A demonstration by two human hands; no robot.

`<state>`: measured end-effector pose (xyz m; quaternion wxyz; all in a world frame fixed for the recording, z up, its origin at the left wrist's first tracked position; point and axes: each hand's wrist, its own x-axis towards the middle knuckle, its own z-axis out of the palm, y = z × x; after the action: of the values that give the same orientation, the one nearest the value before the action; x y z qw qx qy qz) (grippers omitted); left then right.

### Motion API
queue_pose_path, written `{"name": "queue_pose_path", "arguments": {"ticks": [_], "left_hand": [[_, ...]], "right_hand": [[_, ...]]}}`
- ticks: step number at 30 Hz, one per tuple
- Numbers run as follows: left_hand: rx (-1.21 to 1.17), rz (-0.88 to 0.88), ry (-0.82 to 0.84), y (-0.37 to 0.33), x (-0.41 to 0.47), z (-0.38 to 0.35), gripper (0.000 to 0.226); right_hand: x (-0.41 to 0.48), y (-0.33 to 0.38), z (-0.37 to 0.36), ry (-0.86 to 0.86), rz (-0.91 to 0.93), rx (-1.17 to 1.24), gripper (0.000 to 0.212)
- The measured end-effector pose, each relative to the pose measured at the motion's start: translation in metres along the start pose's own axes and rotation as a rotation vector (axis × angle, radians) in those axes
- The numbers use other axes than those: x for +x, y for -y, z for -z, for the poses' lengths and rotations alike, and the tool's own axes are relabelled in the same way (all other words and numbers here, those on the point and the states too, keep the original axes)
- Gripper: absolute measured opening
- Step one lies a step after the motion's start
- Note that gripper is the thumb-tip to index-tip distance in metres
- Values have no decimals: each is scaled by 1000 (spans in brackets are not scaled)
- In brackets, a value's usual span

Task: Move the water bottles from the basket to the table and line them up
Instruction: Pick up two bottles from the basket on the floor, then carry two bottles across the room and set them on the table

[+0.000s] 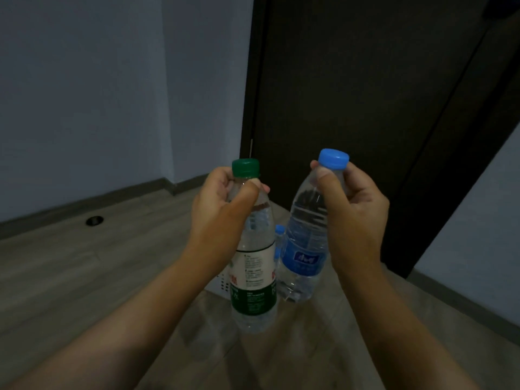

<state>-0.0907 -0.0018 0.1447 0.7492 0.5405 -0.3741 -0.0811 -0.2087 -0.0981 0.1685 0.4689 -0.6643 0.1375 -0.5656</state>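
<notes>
My left hand [222,209] grips the neck of a clear water bottle with a green cap and a white-and-green label [254,280], held upright in the air. My right hand [351,212] pinches the neck of a clear bottle with a blue cap and blue label [305,249], tilted slightly. Between the two bottles, lower down, a third bottle's blue cap [279,229] shows. A corner of the white perforated basket [222,285] on the floor peeks out behind the green-label bottle; most of it is hidden. No table is in view.
Grey wood-look floor [84,277] stretches left, with a small round dark fitting [94,220] set in it. A dark door [351,94] stands straight ahead, pale walls to either side with dark skirting.
</notes>
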Motion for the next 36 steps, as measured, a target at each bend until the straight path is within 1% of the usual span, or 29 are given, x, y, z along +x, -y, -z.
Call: {"name": "queue_pose_path", "arguments": {"ticks": [4,8,11,14,17,20,22,24,29,33,36], "left_hand": [[3,-32,-28,-18,20,6,12],[109,-76,-75,-25,41,9,16],[140,-72,-101,-30,63,10,16],[177,-77,-113,-47,90,9,13],[198,-39,-98,-85,125,9,17],[185,11,-109,-138,163,10,14],[225,-11,-138,-182,191,8,18],[246,-26,-145,-231,217,6,20],[211,-7,-148,-372,283,1,27],[142,-32,-183,-490,332,7,25],[161,-67,-194,-573,359,16,19]], "right_hand": [[16,10,-12,42,27,21,12],[35,14,-28,47,77,30,14],[55,13,-43,33,94,11,12],[81,23,-60,25,57,8,9],[117,49,-78,17,-11,16,10],[158,92,-90,26,-51,-2,17],[189,129,-99,42,-63,-8,22],[222,172,-108,53,-80,1,19],[313,306,-134,49,-67,53,12],[376,418,-158,8,6,86,15],[407,492,-182,-24,30,102,15]]}}
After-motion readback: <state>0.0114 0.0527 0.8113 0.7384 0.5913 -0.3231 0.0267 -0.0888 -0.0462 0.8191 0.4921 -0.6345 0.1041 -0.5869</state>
